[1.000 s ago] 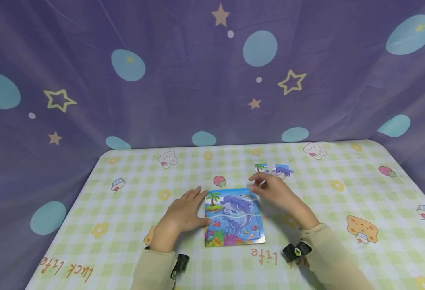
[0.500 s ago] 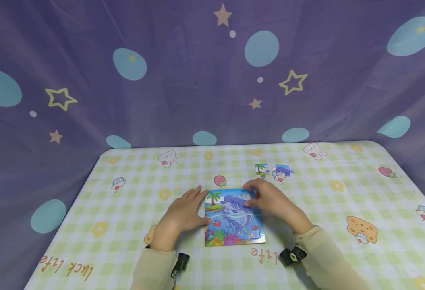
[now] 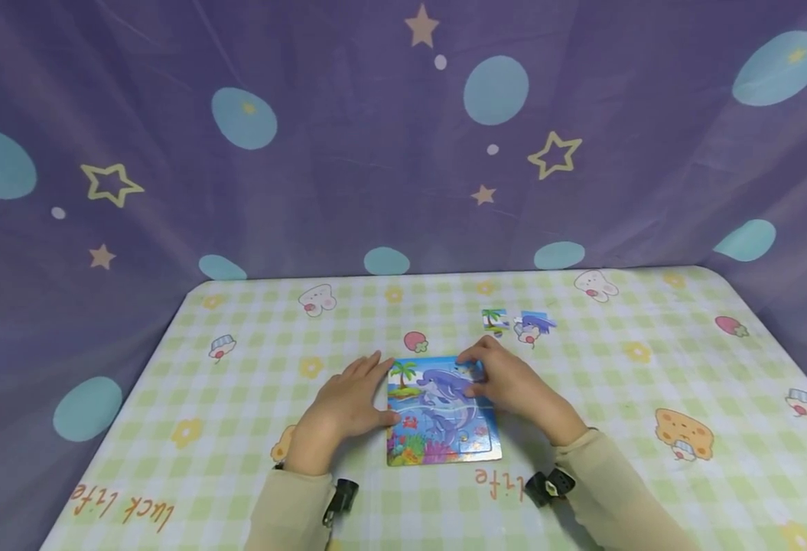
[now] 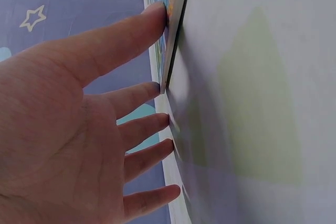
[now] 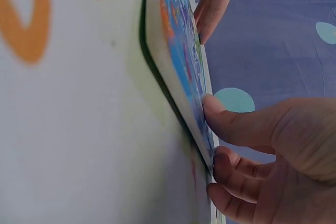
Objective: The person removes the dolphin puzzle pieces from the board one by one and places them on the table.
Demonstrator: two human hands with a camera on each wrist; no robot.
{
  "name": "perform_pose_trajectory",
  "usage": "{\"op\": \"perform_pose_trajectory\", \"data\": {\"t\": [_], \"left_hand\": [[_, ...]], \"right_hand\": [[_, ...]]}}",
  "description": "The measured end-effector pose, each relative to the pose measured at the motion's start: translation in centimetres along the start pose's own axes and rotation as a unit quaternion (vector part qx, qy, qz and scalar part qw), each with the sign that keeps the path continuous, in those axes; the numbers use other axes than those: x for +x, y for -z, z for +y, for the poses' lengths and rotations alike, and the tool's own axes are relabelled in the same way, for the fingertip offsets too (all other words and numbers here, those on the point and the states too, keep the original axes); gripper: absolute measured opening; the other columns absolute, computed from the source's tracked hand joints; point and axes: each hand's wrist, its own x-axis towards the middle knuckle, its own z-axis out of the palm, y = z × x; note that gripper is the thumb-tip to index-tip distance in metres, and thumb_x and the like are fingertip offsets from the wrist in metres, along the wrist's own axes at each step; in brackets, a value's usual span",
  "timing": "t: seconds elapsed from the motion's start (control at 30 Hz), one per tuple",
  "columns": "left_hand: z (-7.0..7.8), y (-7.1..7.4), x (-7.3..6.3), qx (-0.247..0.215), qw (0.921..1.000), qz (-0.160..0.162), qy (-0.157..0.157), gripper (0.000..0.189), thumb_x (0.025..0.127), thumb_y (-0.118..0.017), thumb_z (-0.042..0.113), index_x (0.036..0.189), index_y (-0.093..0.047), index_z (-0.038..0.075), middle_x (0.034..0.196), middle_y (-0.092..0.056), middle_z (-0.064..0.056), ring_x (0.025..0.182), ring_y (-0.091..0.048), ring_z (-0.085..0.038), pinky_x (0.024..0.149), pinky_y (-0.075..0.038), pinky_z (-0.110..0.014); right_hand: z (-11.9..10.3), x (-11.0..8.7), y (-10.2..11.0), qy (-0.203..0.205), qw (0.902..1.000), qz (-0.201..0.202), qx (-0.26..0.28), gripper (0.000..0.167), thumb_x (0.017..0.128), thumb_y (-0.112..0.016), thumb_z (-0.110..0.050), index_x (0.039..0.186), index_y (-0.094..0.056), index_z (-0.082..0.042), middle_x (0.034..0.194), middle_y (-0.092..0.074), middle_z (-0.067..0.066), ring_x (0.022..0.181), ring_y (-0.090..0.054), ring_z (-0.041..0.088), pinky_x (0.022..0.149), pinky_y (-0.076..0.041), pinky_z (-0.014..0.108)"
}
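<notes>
Head cam evenly lit, wrist cams dimmer, w/ soft shadows, blurry close-up tablecloth (image 5: 79,129)

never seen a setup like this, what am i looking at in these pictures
No machine here: the two grips are a person's bare left hand and right hand. The wide picture is seen from the head, the close-ups from each wrist. On the checked tablecloth lies a dolphin jigsaw puzzle, with a palm tree piece and a dolphin piece beyond it. The left hand touches the puzzle's left edge. The right hand holds its far right corner; whether it pinches a loose piece is unclear.
</notes>
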Motion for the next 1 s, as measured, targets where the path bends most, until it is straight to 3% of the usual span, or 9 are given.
{"op": "perform_pose_trajectory", "data": {"t": [0.3,0.57,0.77,1.0], "left_hand": [[-0.12,0.06,-0.03,-0.001,1.0,-0.001,-0.002,0.085,0.085,-0.077,0.038,0.154,-0.036,0.012,0.162,-0.025,-0.012,0.148,-0.022,-0.035,0.115,-0.024,-0.058],[-0.06,0.17,-0.12,-0.003,1.0,-0.002,0.002,0.085,0.085,-0.077,0.037,0.154,-0.036,0.012,0.162,-0.025,-0.012,0.147,-0.022,-0.035,0.115,-0.024,-0.058],[0.0,0.17,-0.03,-0.001,1.0,-0.002,0.002,0.084,0.085,-0.077,0.038,0.154,-0.036,0.012,0.162,-0.025,-0.012,0.148,-0.022,-0.034,0.115,-0.023,-0.059],[0.01,0.12,-0.03,-0.002,1.0,-0.001,0.003,0.084,0.085,-0.077,0.038,0.154,-0.036,0.012,0.162,-0.025,-0.011,0.148,-0.022,-0.034,0.115,-0.023,-0.059]], "right_hand": [[-0.18,0.18,-0.24,-0.004,0.9999,0.0,-0.016,0.046,0.078,-0.084,-0.008,0.12,-0.067,0.0,0.108,-0.051,0.007,0.083,-0.054,0.015,0.074,-0.051,0.033],[-0.31,0.04,-0.12,-0.008,0.9999,0.007,-0.004,0.045,0.077,-0.084,-0.008,0.118,-0.064,-0.008,0.103,-0.05,0.006,0.08,-0.053,0.016,0.07,-0.05,0.033],[-0.13,-0.17,0.24,0.017,0.9996,0.016,-0.018,0.042,0.079,-0.082,-0.007,0.116,-0.063,-0.011,0.1,-0.053,0.003,0.082,-0.055,0.016,0.069,-0.05,0.033],[0.22,-0.13,0.6,0.05,0.9976,0.047,-0.012,0.03,0.082,-0.075,0.003,0.108,-0.067,-0.011,0.096,-0.06,0.004,0.087,-0.06,0.022,0.076,-0.054,0.039]]}}
